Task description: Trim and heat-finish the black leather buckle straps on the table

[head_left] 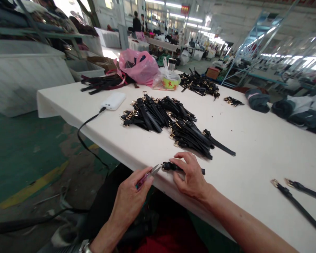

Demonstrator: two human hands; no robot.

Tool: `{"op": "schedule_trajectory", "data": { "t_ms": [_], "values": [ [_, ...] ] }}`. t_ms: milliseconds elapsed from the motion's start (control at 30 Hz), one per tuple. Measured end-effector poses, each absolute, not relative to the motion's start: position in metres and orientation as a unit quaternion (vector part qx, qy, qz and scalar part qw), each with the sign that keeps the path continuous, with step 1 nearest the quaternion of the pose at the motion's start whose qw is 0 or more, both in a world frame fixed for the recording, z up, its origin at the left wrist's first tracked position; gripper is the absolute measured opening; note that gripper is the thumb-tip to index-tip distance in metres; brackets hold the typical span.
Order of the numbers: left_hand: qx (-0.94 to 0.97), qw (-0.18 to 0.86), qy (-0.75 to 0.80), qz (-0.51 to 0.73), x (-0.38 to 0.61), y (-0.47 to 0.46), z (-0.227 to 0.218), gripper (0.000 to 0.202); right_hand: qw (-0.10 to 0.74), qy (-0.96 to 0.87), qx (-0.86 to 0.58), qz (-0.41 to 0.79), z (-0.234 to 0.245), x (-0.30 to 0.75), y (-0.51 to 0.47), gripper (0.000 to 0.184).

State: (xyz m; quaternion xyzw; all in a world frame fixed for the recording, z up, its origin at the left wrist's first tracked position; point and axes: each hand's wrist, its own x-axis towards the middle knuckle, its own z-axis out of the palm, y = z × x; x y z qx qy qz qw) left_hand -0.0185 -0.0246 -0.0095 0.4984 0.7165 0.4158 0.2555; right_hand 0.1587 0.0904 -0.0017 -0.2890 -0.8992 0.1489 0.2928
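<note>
My left hand (130, 196) is closed round a small pair of thread snips (150, 174) with a pink handle, held just off the near edge of the white table (252, 147). The blades point at the end of a short black strap (171, 166). My right hand (191, 175) lies on that strap with fingers curled, pressing it to the table. Just beyond lies a big heap of black straps with gold buckles (168, 123).
Two black straps (295, 198) lie at the right near edge. A white power bank (113, 101) with a black cable, a pink plastic bag (138, 66), more strap piles (198, 84) and folded dark cloth (258, 100) sit farther back. People stand in the distance.
</note>
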Motion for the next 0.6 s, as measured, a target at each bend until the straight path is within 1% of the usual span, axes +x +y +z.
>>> {"op": "schedule_trajectory", "data": {
  "t_ms": [33, 100, 200, 367, 500, 600],
  "values": [
    [0.502, 0.25, 0.717, 0.414, -0.0188, -0.0242, -0.0101, 0.032, 0.299, -0.903, -0.268, 0.153, -0.0022, 0.1569, 0.0912, 0.037],
    [0.507, 0.245, 0.716, 0.412, -0.0192, -0.0235, -0.0108, 0.032, 0.303, -0.91, -0.237, 0.153, -0.0037, 0.1529, 0.0933, 0.026],
    [0.511, 0.243, 0.714, 0.411, -0.0194, -0.0232, -0.0108, 0.03, 0.306, -0.919, -0.219, 0.12, -0.0076, 0.1494, 0.0963, 0.013],
    [0.524, 0.229, 0.713, 0.406, -0.0206, -0.0254, -0.0111, 0.029, 0.306, -0.924, -0.22, 0.057, -0.0097, 0.1501, 0.0935, 0.012],
    [0.547, 0.209, 0.708, 0.395, -0.0194, -0.0279, -0.0094, 0.03, 0.304, -0.923, -0.226, 0.061, -0.0054, 0.1492, 0.0891, 0.013],
    [0.561, 0.207, 0.7, 0.39, -0.0172, -0.0287, -0.0059, 0.029, 0.294, -0.922, -0.237, 0.092, -0.0019, 0.1489, 0.0899, 0.016]
  ]
}}
